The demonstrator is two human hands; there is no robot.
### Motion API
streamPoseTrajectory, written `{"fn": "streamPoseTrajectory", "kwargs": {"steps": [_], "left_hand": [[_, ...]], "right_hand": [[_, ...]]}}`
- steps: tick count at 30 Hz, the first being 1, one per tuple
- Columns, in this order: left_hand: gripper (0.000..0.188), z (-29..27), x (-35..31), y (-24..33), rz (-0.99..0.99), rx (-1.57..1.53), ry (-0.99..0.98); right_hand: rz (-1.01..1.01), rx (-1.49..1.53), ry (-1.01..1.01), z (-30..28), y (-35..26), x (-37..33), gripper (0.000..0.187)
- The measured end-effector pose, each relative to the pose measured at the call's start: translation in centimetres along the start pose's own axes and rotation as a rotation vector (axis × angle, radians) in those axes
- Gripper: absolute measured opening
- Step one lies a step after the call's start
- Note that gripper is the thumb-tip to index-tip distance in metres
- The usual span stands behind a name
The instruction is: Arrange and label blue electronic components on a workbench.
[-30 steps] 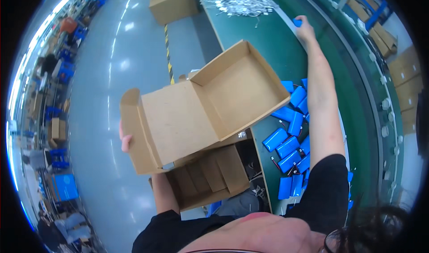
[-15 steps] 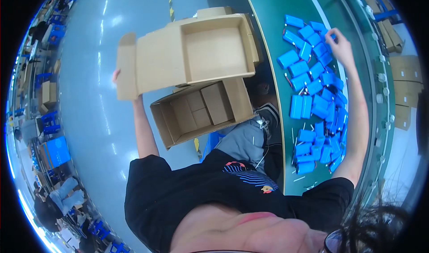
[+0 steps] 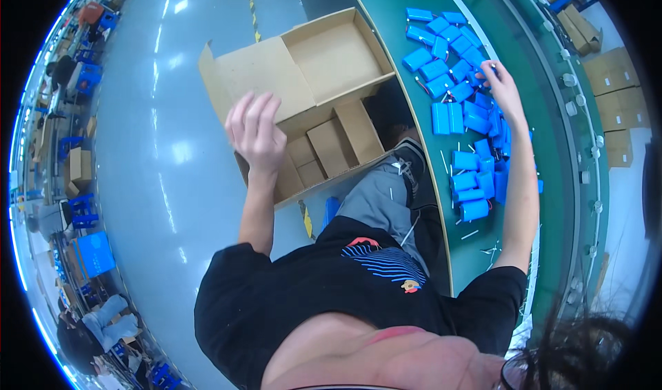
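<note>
Blue wrapped battery packs (image 3: 441, 117) with thin dark and red leads lie in a loose heap on the green bench. At the heap's outer edge, my right hand (image 3: 505, 95) has its fingers curled together beside the packs; a small dark bit shows at the fingertips, too small to name. My left hand (image 3: 256, 133) is raised, empty, with loosely bent fingers apart, in front of an open cardboard tray-style box (image 3: 338, 52) and its wide flap. Below that box stands a deeper open carton (image 3: 331, 145) with cardboard pieces inside; my left forearm hides part of it.
The green bench (image 3: 507, 248) has a pale wooden edge and small white strips on it. A rail with white knobs (image 3: 569, 80) runs along its far side. Brown cartons (image 3: 617, 107) are stacked beyond. Yellow-black tape (image 3: 306, 219) marks the floor at left.
My left hand has let go of the upper box's flap and come back nearer. That box now sits lower over the deeper carton. My right hand remains at the packs, fingers curled.
</note>
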State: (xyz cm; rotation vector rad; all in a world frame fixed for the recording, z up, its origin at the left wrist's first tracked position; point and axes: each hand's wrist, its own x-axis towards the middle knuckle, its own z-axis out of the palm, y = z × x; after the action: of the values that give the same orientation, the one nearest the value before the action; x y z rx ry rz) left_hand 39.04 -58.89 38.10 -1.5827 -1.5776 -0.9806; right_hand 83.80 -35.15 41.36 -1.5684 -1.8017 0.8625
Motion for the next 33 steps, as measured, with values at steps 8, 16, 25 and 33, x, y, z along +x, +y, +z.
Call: {"fn": "streamPoseTrajectory", "kwargs": {"steps": [8,16,25,33], "left_hand": [[0.044,12.3,-0.8,4.6,0.223,-0.008,-0.579],[0.045,14.7,1.6,-1.1,0.185,0.031,-0.751],[0.045,8.1,2.4,8.3,0.218,-0.56,-0.4],[0.055,2.1,2.4,30.8,0.91,-1.081,-0.437]], "right_hand": [[-0.128,-0.095,0.079,1.3,-0.2,-3.7,0.031],[-0.146,-0.511,0.141,2.5,-0.9,-9.7,0.026],[-0.285,-0.596,0.542,-5.7,-0.1,-23.0,0.025],[0.272,-0.559,0.801,-10.2,0.6,-46.8,0.025]]}}
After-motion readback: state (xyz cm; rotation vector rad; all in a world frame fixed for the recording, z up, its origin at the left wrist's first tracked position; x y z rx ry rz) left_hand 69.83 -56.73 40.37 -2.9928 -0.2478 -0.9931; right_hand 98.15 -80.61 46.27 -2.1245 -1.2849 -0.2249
